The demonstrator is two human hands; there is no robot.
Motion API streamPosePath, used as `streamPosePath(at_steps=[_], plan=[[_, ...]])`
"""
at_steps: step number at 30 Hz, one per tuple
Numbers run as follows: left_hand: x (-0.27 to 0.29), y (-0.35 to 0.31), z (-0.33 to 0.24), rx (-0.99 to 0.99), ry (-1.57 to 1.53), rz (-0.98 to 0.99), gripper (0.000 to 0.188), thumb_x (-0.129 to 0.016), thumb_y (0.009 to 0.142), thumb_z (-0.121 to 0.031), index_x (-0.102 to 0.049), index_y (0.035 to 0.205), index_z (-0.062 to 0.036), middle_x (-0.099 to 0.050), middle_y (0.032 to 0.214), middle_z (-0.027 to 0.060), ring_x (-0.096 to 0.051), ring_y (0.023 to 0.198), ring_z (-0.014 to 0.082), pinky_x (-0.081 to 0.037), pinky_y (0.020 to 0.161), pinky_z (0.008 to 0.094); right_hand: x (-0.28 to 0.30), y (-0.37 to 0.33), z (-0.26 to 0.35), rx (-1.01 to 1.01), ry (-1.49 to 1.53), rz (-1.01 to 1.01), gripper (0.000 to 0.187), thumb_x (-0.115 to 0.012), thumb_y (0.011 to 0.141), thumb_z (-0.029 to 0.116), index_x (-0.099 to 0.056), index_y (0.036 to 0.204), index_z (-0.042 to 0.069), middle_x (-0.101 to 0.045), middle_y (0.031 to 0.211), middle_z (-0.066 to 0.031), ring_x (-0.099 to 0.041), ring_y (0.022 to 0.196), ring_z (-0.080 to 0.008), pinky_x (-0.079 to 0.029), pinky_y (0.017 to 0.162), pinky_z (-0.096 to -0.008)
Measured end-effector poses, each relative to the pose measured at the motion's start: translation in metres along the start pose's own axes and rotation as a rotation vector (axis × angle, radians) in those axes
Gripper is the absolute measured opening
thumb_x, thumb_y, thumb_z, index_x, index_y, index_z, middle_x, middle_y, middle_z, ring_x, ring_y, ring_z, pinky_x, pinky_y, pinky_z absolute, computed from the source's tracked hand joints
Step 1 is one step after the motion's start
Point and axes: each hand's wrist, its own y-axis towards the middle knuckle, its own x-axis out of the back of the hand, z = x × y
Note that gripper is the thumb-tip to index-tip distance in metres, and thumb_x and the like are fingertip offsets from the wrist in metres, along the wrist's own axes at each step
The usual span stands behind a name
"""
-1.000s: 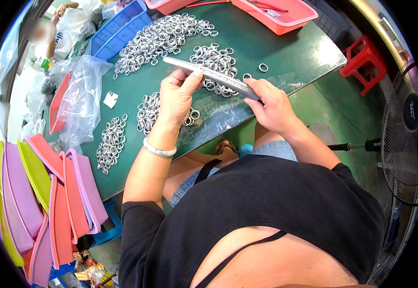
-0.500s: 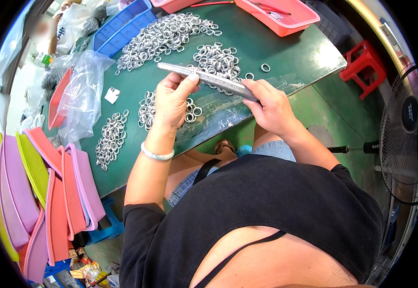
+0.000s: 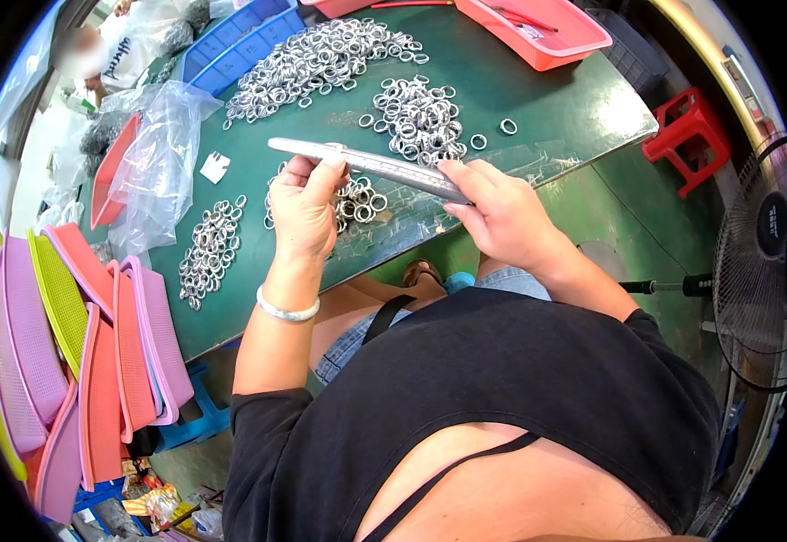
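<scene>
A long grey metal ring mandrel (image 3: 384, 169) with fine markings lies slanted across both hands above the table. My right hand (image 3: 505, 210) is closed round its right end. At its left part, my left hand (image 3: 308, 203) pinches with thumb and fingers at what looks like a small metal ring (image 3: 335, 147) round the bar, mostly hidden by the fingertips. Below the mandrel, loose metal rings (image 3: 362, 200) lie partly behind my left hand. Beyond it is another heap of rings (image 3: 421, 122), and two single rings (image 3: 508, 126) lie to its right.
The green table (image 3: 556, 108) holds a bigger ring heap (image 3: 326, 63) and a smaller one (image 3: 213, 253). Around are a blue bin (image 3: 240, 45), red tray (image 3: 538, 45), plastic bag (image 3: 163, 163), stacked coloured baskets (image 3: 104, 388), red stool (image 3: 690, 140) and fan (image 3: 759, 262). Another person is at far left.
Both hands have shifted a little left and slightly nearer, carrying the mandrel with them. More of the ring heap behind it now shows. The camera view has also shifted slightly.
</scene>
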Motion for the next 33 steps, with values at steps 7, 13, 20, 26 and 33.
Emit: streamPosePath(at_steps=[7, 13, 20, 26, 33], plan=[[0.0, -0.007, -0.009, 0.009, -0.051, -0.078, 0.013, -0.059, 0.081, -0.005, -0.058, 0.091, 0.0043, -0.06, 0.083, 0.0087, -0.055, 0.07, 0.0144, -0.048, 0.065, 0.0278, 0.001, 0.004, 0.012, -0.01, -0.019, 0.037, 0.039, -0.063, 0.074, 0.008, -0.049, 0.11, 0.002, -0.054, 0.084, -0.0138, -0.057, 0.071, -0.0334, -0.046, 0.06, -0.0397], [0.002, 0.005, -0.009, -0.004, -0.088, -0.161, 0.008, -0.059, 0.082, -0.009, -0.058, 0.082, -0.0007, -0.057, 0.072, 0.0025, -0.052, 0.061, 0.0105, -0.042, 0.056, 0.0233, 0.0, 0.001, 0.002, -0.042, 0.114, 0.054, 0.038, -0.062, 0.074, 0.006, -0.05, 0.109, 0.004, -0.055, 0.086, -0.0142, -0.057, 0.073, -0.0331, -0.046, 0.061, -0.0384], [0.083, 0.024, -0.031, -0.206, 0.557, -0.385, 0.018, -0.062, 0.081, -0.017, -0.061, 0.082, 0.0004, -0.054, 0.067, 0.0005, -0.049, 0.058, 0.0082, -0.041, 0.055, 0.0231, 0.016, -0.017, -0.017, -0.172, 0.185, -0.034, 0.035, -0.063, 0.071, 0.0, -0.054, 0.106, 0.0, -0.056, 0.083, -0.0147, -0.057, 0.07, -0.0272, -0.045, 0.063, -0.0314], [0.159, 0.007, -0.058, 0.04, 1.97, -0.366, 0.03, -0.064, 0.072, -0.029, -0.064, 0.091, -0.0054, -0.06, 0.088, 0.0137, -0.057, 0.084, 0.0305, -0.045, 0.075, 0.0375, 0.027, -0.013, -0.035, -0.253, 0.181, -0.126, 0.034, -0.062, 0.073, -0.001, -0.054, 0.106, -0.002, -0.057, 0.083, -0.015, -0.057, 0.069, -0.0231, -0.044, 0.063, -0.0295], [0.092, 0.064, -0.026, -0.269, 1.52, 0.072, 0.03, -0.064, 0.075, -0.017, -0.061, 0.102, -0.0053, -0.06, 0.092, 0.0126, -0.06, 0.084, 0.0245, -0.048, 0.071, 0.0326, 0.013, -0.013, -0.049, -0.302, 0.264, -0.129, 0.035, -0.064, 0.073, 0.0, -0.055, 0.107, -0.002, -0.058, 0.087, -0.0157, -0.058, 0.074, -0.0226, -0.045, 0.067, -0.0298]])
